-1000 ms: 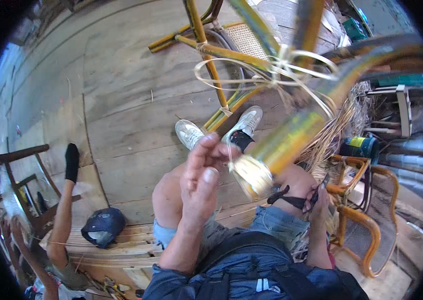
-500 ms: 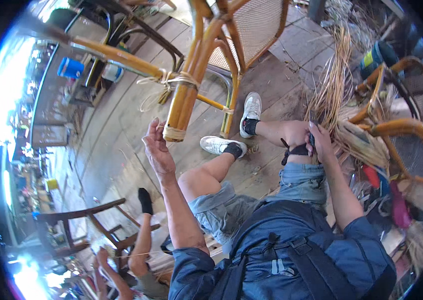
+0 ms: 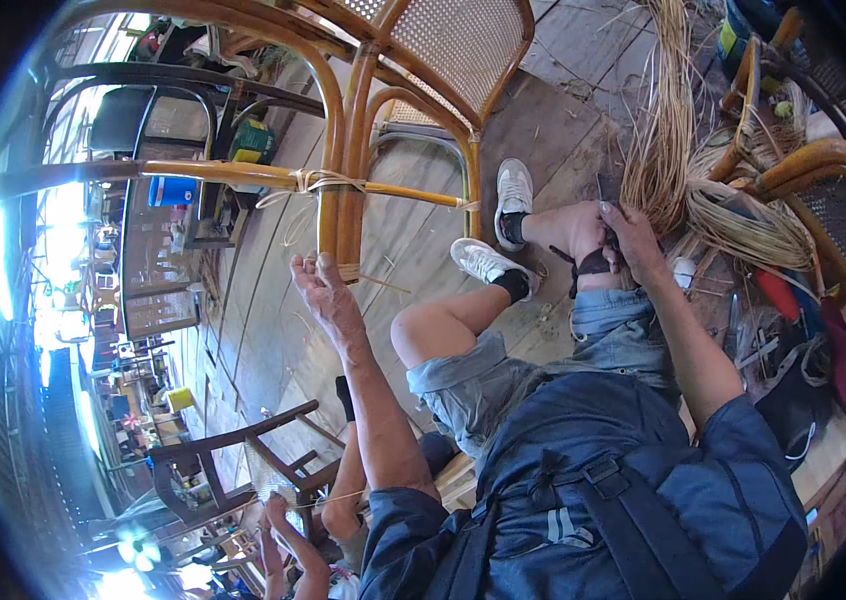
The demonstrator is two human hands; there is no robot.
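A bamboo-coloured rattan chair with woven cane panels (image 3: 458, 50) lies tipped at the top, its leg (image 3: 343, 225) pointing toward me. Pale cane strips bind the leg where a crossbar (image 3: 228, 173) meets it, and loose ends hang there. My left hand (image 3: 331, 305) is at the wrapped foot of that leg, fingers stretched out and touching its left side. A thin strip (image 3: 383, 285) juts from the foot. On my right knee, my right hand (image 3: 633, 240) is closed around a small dark tool, seemingly a knife (image 3: 601, 190) with a narrow blade; its handle is mostly hidden.
A long bundle of cane strips (image 3: 658, 120) lies right of my knee, beside a coiled hank (image 3: 753, 225). Another rattan chair (image 3: 823, 165) stands at the right edge. At lower left, another person's hands (image 3: 278, 515) work at a dark wooden chair (image 3: 243, 450). A blue container (image 3: 172, 191) sits farther back.
The view has shifted, showing more of the tipped chair. My left hand has come up against the leg's foot. My right hand stays on the knee with the tool.
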